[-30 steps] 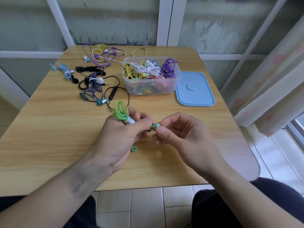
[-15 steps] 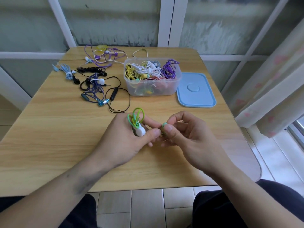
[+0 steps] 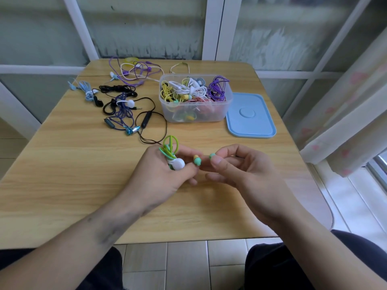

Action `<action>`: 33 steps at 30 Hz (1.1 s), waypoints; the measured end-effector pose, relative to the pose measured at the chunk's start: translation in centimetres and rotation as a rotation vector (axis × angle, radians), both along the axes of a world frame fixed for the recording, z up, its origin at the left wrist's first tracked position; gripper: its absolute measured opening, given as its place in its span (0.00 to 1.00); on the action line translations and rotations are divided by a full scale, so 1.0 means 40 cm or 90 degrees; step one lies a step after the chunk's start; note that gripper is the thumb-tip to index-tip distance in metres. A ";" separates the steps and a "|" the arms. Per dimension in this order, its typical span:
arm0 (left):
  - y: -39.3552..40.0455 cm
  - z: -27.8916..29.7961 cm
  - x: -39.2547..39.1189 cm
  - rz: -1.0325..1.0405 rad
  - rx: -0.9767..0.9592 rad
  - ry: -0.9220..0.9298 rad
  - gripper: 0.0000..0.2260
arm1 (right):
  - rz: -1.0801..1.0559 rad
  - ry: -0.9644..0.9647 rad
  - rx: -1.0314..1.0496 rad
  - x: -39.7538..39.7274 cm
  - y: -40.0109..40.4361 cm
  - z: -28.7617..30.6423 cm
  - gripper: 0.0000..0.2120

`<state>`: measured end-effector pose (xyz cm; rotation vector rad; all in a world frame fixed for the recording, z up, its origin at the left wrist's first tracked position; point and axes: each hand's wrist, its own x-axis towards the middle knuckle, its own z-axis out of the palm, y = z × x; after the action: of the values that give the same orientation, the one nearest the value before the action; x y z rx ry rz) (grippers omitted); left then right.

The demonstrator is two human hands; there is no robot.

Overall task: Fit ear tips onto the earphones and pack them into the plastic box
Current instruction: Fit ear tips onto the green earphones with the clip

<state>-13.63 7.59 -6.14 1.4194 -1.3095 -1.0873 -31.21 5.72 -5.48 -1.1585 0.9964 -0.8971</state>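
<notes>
Both hands have drawn apart: left hand [image 3: 161, 176] grips the coiled green earphones [image 3: 170, 151], one earbud [image 3: 196, 160] exposed; right hand [image 3: 236, 170] pinches a green ear tip [image 3: 212, 155] just right of it. Farther back on the counter [image 3: 62, 164], the plastic box [image 3: 194, 99] holds packed earphones.

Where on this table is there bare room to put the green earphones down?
Bare wood: the near-left table between the loose earphone tangle and the left hand, and the strip between the blue lid and the right hand. Crowded: the far left and the plastic box.
</notes>
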 end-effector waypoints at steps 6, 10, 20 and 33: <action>0.005 0.015 -0.001 -0.005 -0.002 0.071 0.04 | -0.044 -0.033 0.011 -0.018 -0.015 0.020 0.04; 0.012 0.035 -0.008 -0.034 -0.009 0.071 0.03 | 0.014 0.011 -0.034 -0.027 -0.017 0.023 0.08; 0.018 0.040 -0.014 -0.080 -0.054 0.025 0.05 | 0.057 0.111 -0.146 -0.033 -0.017 0.019 0.12; 0.016 0.045 -0.018 -0.057 -0.097 0.128 0.07 | 0.073 0.007 -0.098 -0.044 -0.016 0.034 0.12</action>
<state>-14.35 8.24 -4.36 1.1193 -1.2902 -1.1325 -32.97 5.08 -4.10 -1.3390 0.8723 -0.8884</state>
